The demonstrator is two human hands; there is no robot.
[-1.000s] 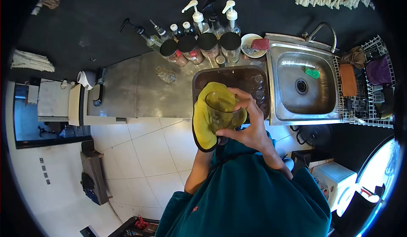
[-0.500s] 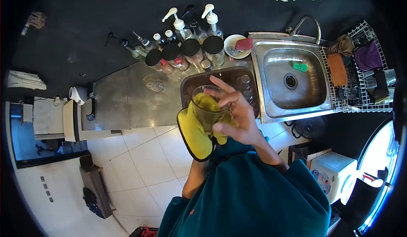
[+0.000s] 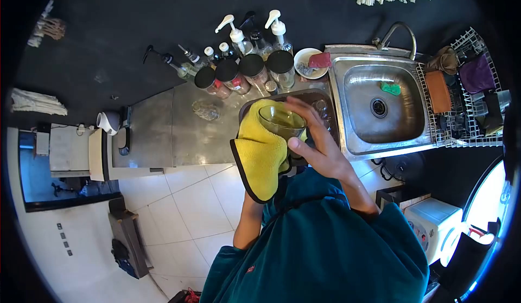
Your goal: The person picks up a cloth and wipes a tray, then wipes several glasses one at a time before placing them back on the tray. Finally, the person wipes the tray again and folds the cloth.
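Right grip (image 3: pixel 321 150) clamped on glass (image 3: pixel 281 120), left grip unclear behind yellow cloth (image 3: pixel 262 164), tray (image 3: pixel 313 95) beside sink (image 3: pixel 359 119)

Beyond the hands (image 3: pixel 327 154), black-lidded jars (image 3: pixel 252 67) and pump bottles (image 3: pixel 237 35) are standing along the desk (image 3: pixel 154 124), while to the hands' right a green sponge (image 3: pixel 390 88) is lying inside the sink (image 3: pixel 372 128), beside a wire rack (image 3: pixel 468 140).

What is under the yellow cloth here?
The left forearm runs up beneath the yellow cloth, but the left hand is hidden, so its grip cannot be seen. The cloth also covers part of the brown tray; what lies there cannot be told.
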